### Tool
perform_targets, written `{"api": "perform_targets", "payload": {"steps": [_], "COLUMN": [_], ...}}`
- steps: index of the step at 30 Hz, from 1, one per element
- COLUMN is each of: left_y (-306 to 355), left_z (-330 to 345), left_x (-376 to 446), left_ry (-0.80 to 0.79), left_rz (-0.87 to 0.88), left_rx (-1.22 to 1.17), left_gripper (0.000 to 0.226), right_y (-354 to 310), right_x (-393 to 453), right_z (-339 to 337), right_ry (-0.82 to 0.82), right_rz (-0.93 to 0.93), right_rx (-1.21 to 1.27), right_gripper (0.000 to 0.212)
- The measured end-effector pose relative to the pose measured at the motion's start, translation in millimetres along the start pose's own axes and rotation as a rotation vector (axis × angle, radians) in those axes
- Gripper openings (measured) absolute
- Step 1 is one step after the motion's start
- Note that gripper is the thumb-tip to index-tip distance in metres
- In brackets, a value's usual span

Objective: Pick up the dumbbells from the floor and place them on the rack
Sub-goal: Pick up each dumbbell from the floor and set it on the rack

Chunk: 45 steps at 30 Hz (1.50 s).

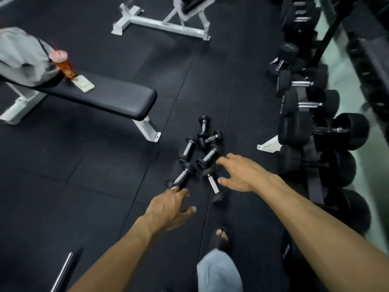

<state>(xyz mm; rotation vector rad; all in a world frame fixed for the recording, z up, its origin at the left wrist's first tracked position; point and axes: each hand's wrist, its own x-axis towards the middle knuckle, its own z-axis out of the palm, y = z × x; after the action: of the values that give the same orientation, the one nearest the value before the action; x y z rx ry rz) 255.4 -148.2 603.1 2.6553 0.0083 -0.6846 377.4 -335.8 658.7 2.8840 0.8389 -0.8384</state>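
Two hands over six small dumbbells point(202, 154) on the floor point(94, 186)

Left hand point(170, 209) and right hand point(242, 175) both spread, gripping nothing (rack point(311, 127) alongside).

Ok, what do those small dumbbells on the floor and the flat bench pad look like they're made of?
Small dumbbells: handles look like bright chromed metal, since they glint; the black heads look matte, probably rubber coated, though painted iron can't be excluded. Flat bench pad: smooth black vinyl or leatherette, judging by its soft sheen and rounded edge, on a white painted metal frame.
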Motion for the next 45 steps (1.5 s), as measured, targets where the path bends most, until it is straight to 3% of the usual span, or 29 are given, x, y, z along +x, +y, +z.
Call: {"api": "perform_targets", "payload": {"steps": [9,19,28,33,36,40,45], "left_y": [-47.2,-166.9,-262.5,-294.3,-307.9,-317.8,-311.5], "left_z": [48.2,169.8,275.4,333.3,358.5,365.1,362.1], "left_x": [160.5,323.1,466.7,523.5,535.7,541.9,537.4], "left_ry": [-0.085,-0.185,-0.205,-0.223,-0.296,-0.390,-0.376], "left_rz": [-0.122,-0.125,0.071,0.018,-0.002,-0.065,-0.092], "left_rx": [-0.046,0.057,0.292,0.291,0.173,-0.006,-0.055], "left_gripper": [0.055,0.055,0.048,0.051,0.049,0.054,0.054], "right_y": [66.5,98.0,115.7,112.4,111.2,112.1,112.9], "right_x": [196.9,393.2,539.1,585.4,595.6,594.6,587.4], "right_z": [57.4,205.2,332.3,405.6,439.8,453.8,452.8], "right_ry": [-0.157,-0.320,-0.223,-0.215,-0.155,0.008,0.030], "right_rz": [-0.055,-0.055,0.082,0.122,0.136,0.155,0.141], "right_rx": [0.080,0.071,0.267,0.383,0.409,0.458,0.482], "right_gripper": [0.055,0.061,0.067,0.064,0.062,0.058,0.055]}}
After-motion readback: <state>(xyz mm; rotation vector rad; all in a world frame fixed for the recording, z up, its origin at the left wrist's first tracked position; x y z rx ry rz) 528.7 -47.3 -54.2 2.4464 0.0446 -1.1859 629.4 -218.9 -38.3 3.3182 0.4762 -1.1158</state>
